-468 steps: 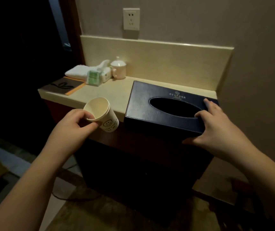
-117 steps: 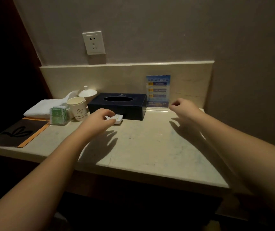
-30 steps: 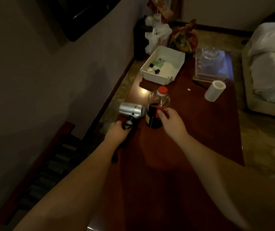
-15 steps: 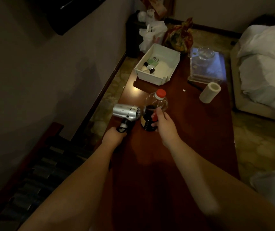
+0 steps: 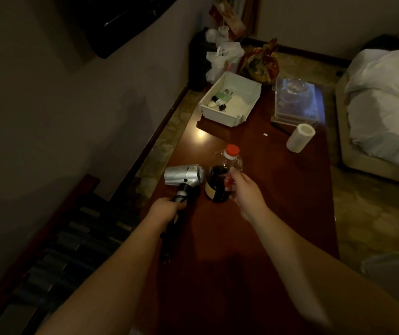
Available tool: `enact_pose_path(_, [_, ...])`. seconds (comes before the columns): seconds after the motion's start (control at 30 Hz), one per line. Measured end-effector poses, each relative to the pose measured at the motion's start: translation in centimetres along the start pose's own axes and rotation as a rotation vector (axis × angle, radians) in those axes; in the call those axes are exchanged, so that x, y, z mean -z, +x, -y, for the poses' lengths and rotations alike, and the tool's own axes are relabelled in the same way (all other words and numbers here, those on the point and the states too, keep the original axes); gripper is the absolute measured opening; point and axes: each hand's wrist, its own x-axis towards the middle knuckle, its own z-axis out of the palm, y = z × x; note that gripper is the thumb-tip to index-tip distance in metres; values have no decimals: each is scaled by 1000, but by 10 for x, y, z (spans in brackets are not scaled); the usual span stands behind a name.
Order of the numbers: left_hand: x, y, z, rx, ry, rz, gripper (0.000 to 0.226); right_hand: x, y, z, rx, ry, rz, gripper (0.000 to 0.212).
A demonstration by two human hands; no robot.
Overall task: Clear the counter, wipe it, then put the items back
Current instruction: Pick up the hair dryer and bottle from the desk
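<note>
Left hand wrapped round black handle of silver hair dryer — barrel raised. Right hand gripping clear red-capped bottle of dark liquid, upright on dark red wooden desk — 2 items probably gathered for return.

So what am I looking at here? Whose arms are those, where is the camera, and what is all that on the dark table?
There is no machine: a person wears a camera on the head, looking down at their own bare arms. The left hand grips the black handle of a silver hair dryer. The right hand holds a bottle with a red cap and dark liquid, standing on the red-brown wooden table. Further along sit a white plastic tray of small toiletries, a roll of white paper and a clear glass bowl on a clear tray. A bed lies to the right.
</note>
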Motion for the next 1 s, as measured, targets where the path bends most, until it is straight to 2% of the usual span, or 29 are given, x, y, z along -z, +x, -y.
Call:
enact_pose_path(0.13, [-1,-61,20,37,-120,6,25,24,-40,-20,27,-8,22,31])
enact_pose_path(0.3, [-15,-149,68,40,-398,-2,19,59,-96,-50,6,-27,72,32])
enact_pose_path(0.43, [-33,-210,112,-14,-366,-92,20,84,-145,-69,10,-58,121,36])
enact_pose_path(0.53, [-38,-245,145,-33,-403,-151,31,97,-180,-77,13,-118,183,37])
enact_pose_path(0.8, [-46,-372,224,-109,-614,-390,12,87,-290,-86,41,-213,451,34])
enact_pose_path(1.0, [-24,-458,279,-132,-721,-580,25,37,-367,-85,21,-239,703,26])
